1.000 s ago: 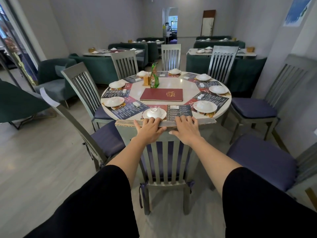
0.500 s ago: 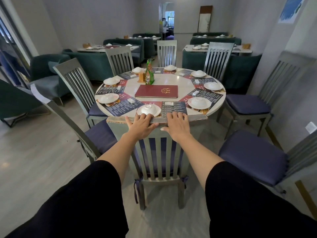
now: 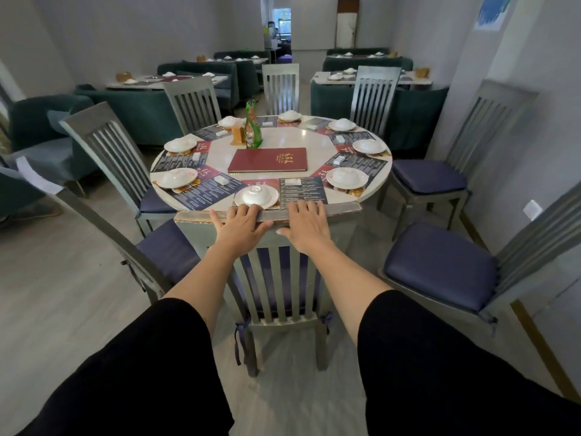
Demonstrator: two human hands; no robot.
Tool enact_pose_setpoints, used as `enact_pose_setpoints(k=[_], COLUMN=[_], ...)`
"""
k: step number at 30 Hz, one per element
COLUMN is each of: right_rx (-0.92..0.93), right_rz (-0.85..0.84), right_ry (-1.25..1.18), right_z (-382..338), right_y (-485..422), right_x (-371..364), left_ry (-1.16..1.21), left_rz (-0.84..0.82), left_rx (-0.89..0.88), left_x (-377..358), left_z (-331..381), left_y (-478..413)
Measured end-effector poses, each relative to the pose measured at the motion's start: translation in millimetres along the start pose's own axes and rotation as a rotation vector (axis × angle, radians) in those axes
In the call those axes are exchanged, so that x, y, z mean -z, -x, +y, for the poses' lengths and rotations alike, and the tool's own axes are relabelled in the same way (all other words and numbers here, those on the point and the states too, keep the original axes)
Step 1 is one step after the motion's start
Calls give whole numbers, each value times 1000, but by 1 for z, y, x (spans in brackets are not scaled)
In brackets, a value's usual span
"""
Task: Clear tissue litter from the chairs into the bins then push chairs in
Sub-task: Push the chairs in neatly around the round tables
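A grey slatted chair (image 3: 279, 284) with a dark blue cushion stands straight in front of me, its top rail against the edge of the round white table (image 3: 283, 141). My left hand (image 3: 240, 226) and my right hand (image 3: 306, 226) lie side by side on that top rail, fingers fairly straight and spread over it. The chair's seat is tucked under the table and mostly hidden. I see no tissue and no bin.
Pulled-out chairs stand at the near right (image 3: 440, 265), far right (image 3: 427, 176) and near left (image 3: 169, 250). More grey chairs ring the table, which carries plates, placemats and a red menu (image 3: 268, 160). Green sofas and further set tables fill the back.
The chair under my hands has slid forward toward the table and I have come closer with it. My fingers lie flatter on the rail.
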State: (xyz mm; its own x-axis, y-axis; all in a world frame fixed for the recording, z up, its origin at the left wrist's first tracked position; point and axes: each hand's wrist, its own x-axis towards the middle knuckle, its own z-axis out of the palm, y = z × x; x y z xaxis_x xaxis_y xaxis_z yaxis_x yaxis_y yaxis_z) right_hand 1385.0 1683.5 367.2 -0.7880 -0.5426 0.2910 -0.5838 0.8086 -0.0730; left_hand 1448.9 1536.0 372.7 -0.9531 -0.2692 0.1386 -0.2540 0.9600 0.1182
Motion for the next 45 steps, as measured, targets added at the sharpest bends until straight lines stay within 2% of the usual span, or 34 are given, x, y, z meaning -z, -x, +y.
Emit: enact_pose_setpoints(k=[2,5,8,13,19,24,29,35,39,45], right_rx=[18,28,-73,-334,-561,-674,-695,-662,-615,-552], right_rz=[-6,75,115,108,122,98,92,121,123,145], right_ry=[-32,-113,-169,-92,-5,61,47,81,63,63], right_z=[1,11,46,147,266,374,479,577,630,723], right_y=[12,50,106,201,303,359,382,379,349,281], right_x=[2,-4,-14,-4,45,82,116,133,127,127], left_ry=[-9,45,38,40,101,143,196,271,313,235], left_rz=[74,241,292,226,150,143,133,181,193,252], left_rx=[25,73,-51,-385,-637,-783,-774,-744,-644,-571], left_x=[-6,-26,-48,-76,-95,-103,-107,-109,-118,-115], left_z=[11,40,89,187,350,492,605,702,753,835], left_y=[10,30,57,90,113,118,104,85,53,-25])
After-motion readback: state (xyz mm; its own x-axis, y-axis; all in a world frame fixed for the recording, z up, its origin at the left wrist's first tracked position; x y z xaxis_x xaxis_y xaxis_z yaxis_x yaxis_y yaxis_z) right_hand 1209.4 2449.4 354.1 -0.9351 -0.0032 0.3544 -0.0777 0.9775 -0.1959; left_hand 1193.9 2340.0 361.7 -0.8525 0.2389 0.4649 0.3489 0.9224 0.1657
